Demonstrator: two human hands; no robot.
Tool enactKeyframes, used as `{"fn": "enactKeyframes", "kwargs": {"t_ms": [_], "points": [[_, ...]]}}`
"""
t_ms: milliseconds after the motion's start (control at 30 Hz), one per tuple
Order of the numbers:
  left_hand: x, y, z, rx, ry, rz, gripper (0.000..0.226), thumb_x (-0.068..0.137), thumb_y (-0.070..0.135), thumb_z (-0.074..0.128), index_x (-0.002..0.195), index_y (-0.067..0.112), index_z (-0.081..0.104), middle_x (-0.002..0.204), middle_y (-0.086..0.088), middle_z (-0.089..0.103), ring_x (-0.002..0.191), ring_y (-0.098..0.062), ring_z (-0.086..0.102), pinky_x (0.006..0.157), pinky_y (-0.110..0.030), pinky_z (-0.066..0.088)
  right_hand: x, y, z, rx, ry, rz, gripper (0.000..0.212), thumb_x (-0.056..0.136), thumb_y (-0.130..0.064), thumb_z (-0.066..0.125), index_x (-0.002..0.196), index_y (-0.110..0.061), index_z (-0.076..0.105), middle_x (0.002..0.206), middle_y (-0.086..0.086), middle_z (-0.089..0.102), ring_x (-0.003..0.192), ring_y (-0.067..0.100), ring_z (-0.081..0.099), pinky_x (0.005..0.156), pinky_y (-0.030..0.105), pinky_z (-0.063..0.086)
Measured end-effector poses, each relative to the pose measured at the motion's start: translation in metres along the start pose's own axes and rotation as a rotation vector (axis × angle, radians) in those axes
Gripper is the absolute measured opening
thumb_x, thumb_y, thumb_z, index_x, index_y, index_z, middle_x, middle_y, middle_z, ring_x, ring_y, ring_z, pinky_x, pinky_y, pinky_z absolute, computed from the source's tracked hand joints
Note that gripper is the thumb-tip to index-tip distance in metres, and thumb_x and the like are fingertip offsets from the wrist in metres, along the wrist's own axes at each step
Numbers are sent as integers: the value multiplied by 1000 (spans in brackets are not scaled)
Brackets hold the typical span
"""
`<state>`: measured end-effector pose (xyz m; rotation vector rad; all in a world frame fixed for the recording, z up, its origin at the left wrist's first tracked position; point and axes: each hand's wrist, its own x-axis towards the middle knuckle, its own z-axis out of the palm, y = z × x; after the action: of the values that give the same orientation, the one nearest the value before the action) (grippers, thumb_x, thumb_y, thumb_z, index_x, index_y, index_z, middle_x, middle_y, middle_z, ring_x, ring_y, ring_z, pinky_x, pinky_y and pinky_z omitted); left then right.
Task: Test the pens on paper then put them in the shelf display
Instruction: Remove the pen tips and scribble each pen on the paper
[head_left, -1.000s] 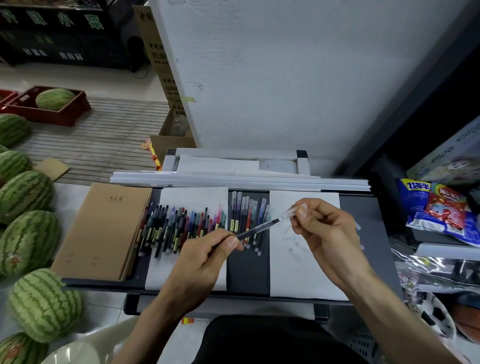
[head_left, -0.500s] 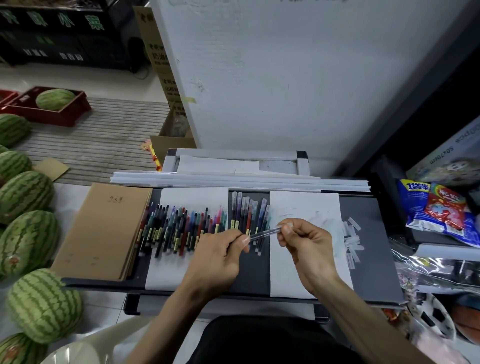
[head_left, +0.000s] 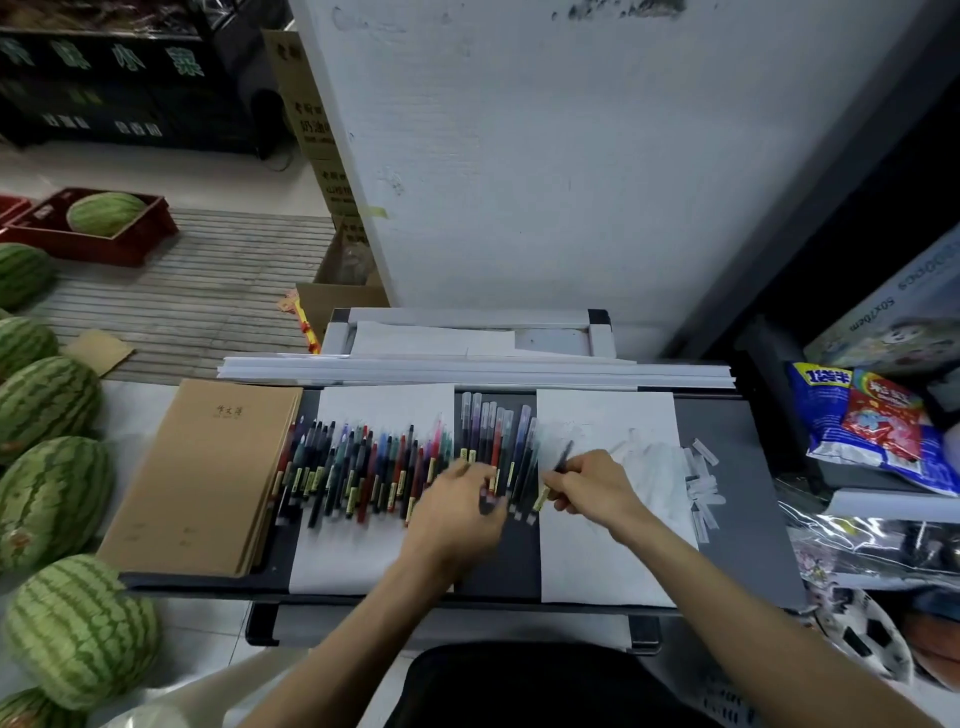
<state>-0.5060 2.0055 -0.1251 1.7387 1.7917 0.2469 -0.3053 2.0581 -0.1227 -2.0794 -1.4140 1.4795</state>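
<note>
My right hand (head_left: 595, 488) pinches a dark pen (head_left: 560, 460) with a yellow label, over the left edge of the right-hand white test paper (head_left: 608, 551), which bears faint scribbles. My left hand (head_left: 457, 501) is blurred, its fingertips at the lower ends of a small group of capped pens (head_left: 493, 436) lying on the dark tray (head_left: 737, 519) between the two papers. I cannot tell whether it holds anything. A long row of coloured pens (head_left: 363, 467) lies across the left white paper (head_left: 384, 405).
Brown notebooks (head_left: 208, 467) are stacked at the tray's left end. Small clear plastic bits (head_left: 701, 483) lie right of the test paper. White strips (head_left: 467, 369) run along the back. Watermelons (head_left: 52, 493) sit on the left, snack bags (head_left: 878, 426) on the right.
Both hands held one pen between them. Now only my right hand holds it, and my left hand has swung left and down to the capped pens.
</note>
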Motion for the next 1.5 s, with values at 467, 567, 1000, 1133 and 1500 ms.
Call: {"fn": "enactKeyframes", "kwargs": {"t_ms": [467, 567, 1000, 1133, 1500], "points": [[36, -23, 23, 189, -48, -8, 80, 90, 9, 67, 157, 30, 29, 167, -7, 13, 152, -34, 25, 98, -48, 54, 49, -18, 33, -263, 172, -20, 20, 85, -19, 68, 79, 0, 69, 72, 9, 67, 65, 24, 65, 49, 25, 45], [37, -22, 22, 166, -37, 4, 76, 92, 10, 66, 158, 26, 31, 166, -10, 17, 151, -35, 28, 106, -48, 49, 52, -26, 35, -257, 192, -35, 22, 88, -20, 69, 76, -2, 65, 73, 10, 66, 66, 26, 64, 49, 25, 41], [44, -11, 31, 287, -3, 90, 83, 84, 48, 74, 155, 30, 34, 162, -7, 24, 150, -31, 24, 99, -47, 53, 49, -11, 38, -383, 206, -132, 17, 96, -23, 68, 103, -7, 71, 99, 12, 72, 90, 30, 69, 77, 36, 59], [47, -12, 33, 288, 10, 81, 79, 85, 46, 73, 154, 27, 39, 160, -5, 29, 148, -28, 25, 100, -44, 53, 43, -2, 40, -417, 187, -181, 17, 98, -22, 66, 106, -8, 72, 100, 10, 73, 92, 28, 70, 82, 37, 60], [43, -18, 18, 359, -44, 149, 64, 93, 42, 64, 152, 29, 43, 161, -6, 33, 149, -28, 31, 111, -48, 45, 21, 34, -23, -905, 253, -427, 28, 104, -28, 46, 124, -14, 61, 120, 4, 63, 105, 25, 64, 82, 35, 52]]}}
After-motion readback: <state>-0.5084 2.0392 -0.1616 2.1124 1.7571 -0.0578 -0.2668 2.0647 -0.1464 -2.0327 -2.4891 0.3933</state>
